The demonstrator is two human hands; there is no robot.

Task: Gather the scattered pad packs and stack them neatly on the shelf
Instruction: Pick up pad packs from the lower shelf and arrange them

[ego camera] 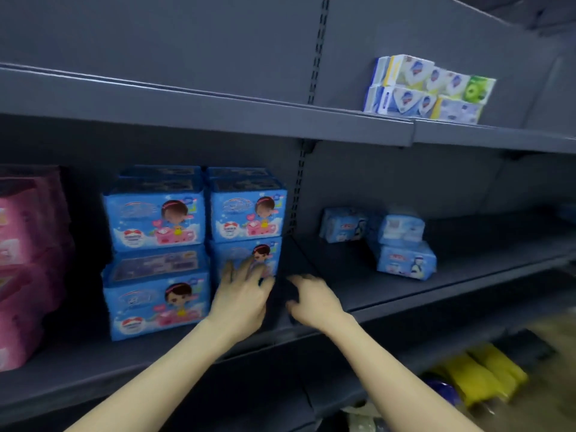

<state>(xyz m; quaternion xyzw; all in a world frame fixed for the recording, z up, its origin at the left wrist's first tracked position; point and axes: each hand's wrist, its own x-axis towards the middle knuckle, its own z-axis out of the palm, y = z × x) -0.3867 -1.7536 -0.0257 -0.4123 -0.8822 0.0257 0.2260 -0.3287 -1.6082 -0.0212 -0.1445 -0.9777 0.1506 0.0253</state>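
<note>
I see my left hand, fingers spread open, touching the lower-right blue pad pack. My right hand hovers beside it, fingers loosely curled, empty.

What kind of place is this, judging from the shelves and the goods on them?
Probably a shop aisle, such as a supermarket. Grey metal shelving with slotted uprights holds identical blue pad packs stacked in columns, pink packs beside them, and small white boxes on the shelf above.

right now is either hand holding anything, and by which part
Nothing gripped. The left hand lays spread fingers on the front of the lower-right blue plastic pad pack; the right hand is loosely curled, empty.
</note>
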